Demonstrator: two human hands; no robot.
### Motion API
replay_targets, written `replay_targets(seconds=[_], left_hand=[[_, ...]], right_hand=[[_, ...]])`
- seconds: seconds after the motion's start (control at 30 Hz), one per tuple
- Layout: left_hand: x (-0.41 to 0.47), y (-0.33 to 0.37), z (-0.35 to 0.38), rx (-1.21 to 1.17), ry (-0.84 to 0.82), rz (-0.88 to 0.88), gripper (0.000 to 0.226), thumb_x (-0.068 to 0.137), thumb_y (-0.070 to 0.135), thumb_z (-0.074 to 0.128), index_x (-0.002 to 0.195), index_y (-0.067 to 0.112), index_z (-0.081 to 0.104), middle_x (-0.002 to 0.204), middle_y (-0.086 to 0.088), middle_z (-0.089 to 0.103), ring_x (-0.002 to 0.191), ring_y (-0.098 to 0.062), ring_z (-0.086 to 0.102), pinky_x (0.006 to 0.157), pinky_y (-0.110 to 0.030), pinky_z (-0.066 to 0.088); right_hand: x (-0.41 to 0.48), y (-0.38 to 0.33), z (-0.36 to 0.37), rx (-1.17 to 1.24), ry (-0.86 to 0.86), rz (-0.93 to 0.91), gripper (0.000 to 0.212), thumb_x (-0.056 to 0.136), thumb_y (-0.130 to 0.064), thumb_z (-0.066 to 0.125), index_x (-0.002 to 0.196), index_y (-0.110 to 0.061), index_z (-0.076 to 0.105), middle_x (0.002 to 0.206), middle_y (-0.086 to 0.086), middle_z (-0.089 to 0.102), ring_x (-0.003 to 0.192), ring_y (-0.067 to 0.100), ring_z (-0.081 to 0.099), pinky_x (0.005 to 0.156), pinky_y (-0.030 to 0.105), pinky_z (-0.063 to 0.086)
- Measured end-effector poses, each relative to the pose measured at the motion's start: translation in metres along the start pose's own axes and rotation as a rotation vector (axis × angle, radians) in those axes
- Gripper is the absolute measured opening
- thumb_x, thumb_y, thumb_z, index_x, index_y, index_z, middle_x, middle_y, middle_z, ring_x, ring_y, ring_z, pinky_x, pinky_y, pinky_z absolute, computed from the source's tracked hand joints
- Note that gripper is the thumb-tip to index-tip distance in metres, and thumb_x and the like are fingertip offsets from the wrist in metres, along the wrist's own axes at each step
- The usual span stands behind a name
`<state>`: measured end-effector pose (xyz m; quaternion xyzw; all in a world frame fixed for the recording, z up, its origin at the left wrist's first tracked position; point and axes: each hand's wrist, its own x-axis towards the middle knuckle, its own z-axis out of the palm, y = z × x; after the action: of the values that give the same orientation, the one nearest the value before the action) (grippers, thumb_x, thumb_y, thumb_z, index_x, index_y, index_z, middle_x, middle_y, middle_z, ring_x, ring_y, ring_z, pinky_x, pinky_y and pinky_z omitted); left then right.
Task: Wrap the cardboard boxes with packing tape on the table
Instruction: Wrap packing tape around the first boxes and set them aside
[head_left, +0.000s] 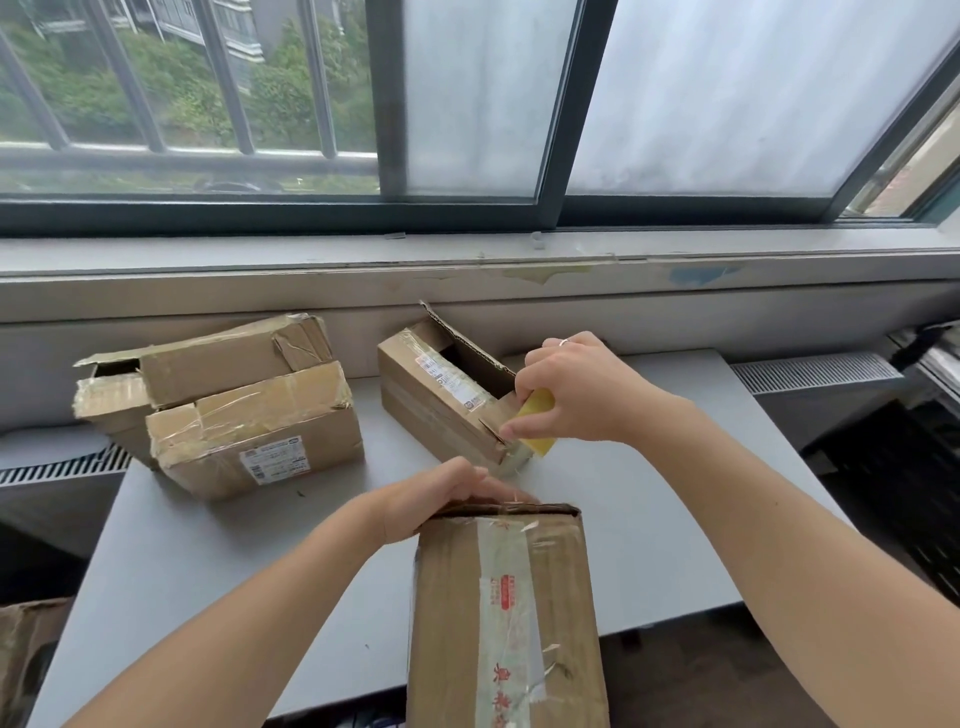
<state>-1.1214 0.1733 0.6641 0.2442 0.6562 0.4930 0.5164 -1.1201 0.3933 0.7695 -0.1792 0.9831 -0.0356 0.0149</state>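
Nearest is the near box (457, 623), brown cardboard with an old printed strip down its top. It stands on the front edge of the grey counter (649, 519) and overhangs toward the camera. Left hand (441, 499) lies on the box's far edge, fingers together and fairly flat, pressing down; the thumb is hidden. Right hand (576, 395) is raised behind it and pinches a yellow tape roll (537, 415), with a clear bit of tape showing just below. A thin glint between roll and box may be a pulled strand, hard to tell.

Other boxes: open box (436, 410) mid-counter with flaps up, just beside the right hand. On the left, a taped box (260, 431) sits in front of a crushed box (218, 358), touching it.

Step, judged: a fresh strip is being started or anchored at the near box's far edge. Next move likely needs the left hand holding the tape end down while the right draws the roll toward the camera along the top. The strip should be kept taut and straight so it does not wrinkle or stick to itself.
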Motion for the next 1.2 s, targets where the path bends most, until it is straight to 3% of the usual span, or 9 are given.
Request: replay_targets(seconds=[0.1,0.17,0.23,0.37,0.67,0.83,1.03,1.2], left_hand=[[-0.012,-0.001,-0.002,0.209,-0.075,0.012,0.041,0.098,0.042,0.046,0.136,0.048,0.060,0.138,0.025,0.062,0.130,0.002,0.054,0.111,-0.023,0.040],[-0.016,0.000,0.000,0.322,-0.066,0.040,0.048,0.099,0.036,0.067,0.143,0.048,0.054,0.137,0.022,0.062,0.127,0.001,0.057,0.109,-0.024,0.045],[-0.017,-0.001,0.004,0.328,-0.018,0.044,0.054,0.096,0.031,0.074,0.144,0.047,0.054,0.133,0.020,0.065,0.123,-0.002,0.061,0.108,-0.030,0.048],[-0.015,0.002,0.009,0.330,0.001,0.056,0.053,0.094,0.031,0.074,0.141,0.050,0.056,0.128,0.017,0.069,0.121,-0.007,0.064,0.109,-0.040,0.050],[-0.022,0.000,0.011,0.278,-0.048,0.074,0.050,0.101,0.024,0.065,0.146,0.043,0.054,0.132,0.008,0.069,0.123,-0.013,0.064,0.110,-0.041,0.049],[-0.018,-0.006,0.017,0.231,-0.009,0.094,0.043,0.098,0.037,0.066,0.140,0.046,0.060,0.131,0.009,0.070,0.123,-0.015,0.065,0.112,-0.045,0.047],[-0.017,-0.008,0.020,0.167,0.008,0.079,0.038,0.100,0.034,0.064,0.139,0.035,0.061,0.127,0.007,0.071,0.121,-0.015,0.065,0.109,-0.039,0.049],[-0.016,-0.014,0.022,0.078,0.071,0.025,0.053,0.087,0.038,0.071,0.132,0.017,0.050,0.112,0.008,0.074,0.110,-0.010,0.068,0.107,-0.043,0.050]], right_hand=[[-0.007,0.000,-0.003,0.045,-0.001,0.021,0.039,0.080,-0.073,0.067,0.075,-0.036,0.057,0.081,-0.015,0.054,0.089,0.007,0.045,0.094,0.036,0.033],[-0.009,-0.003,-0.006,0.039,0.008,0.008,0.038,0.080,-0.071,0.068,0.075,-0.036,0.055,0.077,-0.018,0.050,0.088,0.007,0.044,0.095,0.036,0.033],[-0.008,-0.008,-0.012,0.016,0.018,-0.023,0.038,0.081,-0.071,0.067,0.075,-0.036,0.056,0.075,-0.020,0.047,0.088,0.006,0.044,0.096,0.034,0.030],[-0.004,-0.018,-0.024,-0.047,0.039,-0.107,0.038,0.079,-0.071,0.069,0.071,-0.037,0.054,0.072,-0.020,0.045,0.085,0.004,0.041,0.095,0.033,0.030],[-0.002,-0.023,-0.028,-0.065,0.054,-0.159,0.037,0.078,-0.067,0.072,0.070,-0.036,0.055,0.070,-0.022,0.043,0.080,0.004,0.038,0.094,0.033,0.030],[0.006,-0.024,-0.020,-0.082,0.024,-0.157,0.038,0.080,-0.069,0.069,0.072,-0.036,0.054,0.076,-0.018,0.049,0.087,0.005,0.044,0.096,0.034,0.030],[0.020,-0.017,0.005,-0.111,-0.080,-0.119,0.039,0.081,-0.072,0.066,0.077,-0.035,0.055,0.087,-0.016,0.056,0.093,0.009,0.049,0.095,0.037,0.032],[0.025,-0.006,0.044,-0.060,-0.198,-0.035,0.047,0.079,-0.076,0.064,0.084,-0.029,0.063,0.090,-0.008,0.063,0.095,0.017,0.056,0.089,0.037,0.032]])
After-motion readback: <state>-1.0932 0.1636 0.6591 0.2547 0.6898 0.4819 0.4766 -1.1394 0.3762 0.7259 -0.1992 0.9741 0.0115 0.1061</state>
